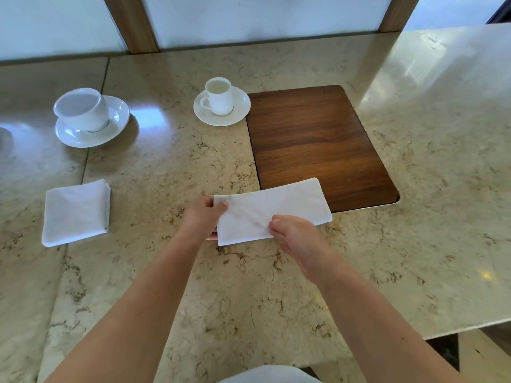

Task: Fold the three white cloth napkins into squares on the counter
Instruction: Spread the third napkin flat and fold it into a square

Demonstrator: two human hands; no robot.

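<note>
A white napkin [276,207] folded into a long rectangle lies across the counter [166,167], its right end over the wooden inset. My left hand [200,218] pinches its left end, thumb on top and fingers underneath. My right hand [297,239] presses on the near edge around the middle, fingers curled on the cloth. A stack of folded white square napkins [76,214] rests at the left, apart from both hands; I cannot tell how many are in it.
A dark wooden inset board [318,139] sits in the counter at centre right. A small cup on a saucer [219,102] stands behind the napkin. A larger cup on a saucer [90,117] stands at the far left. The counter's right edge drops off near me.
</note>
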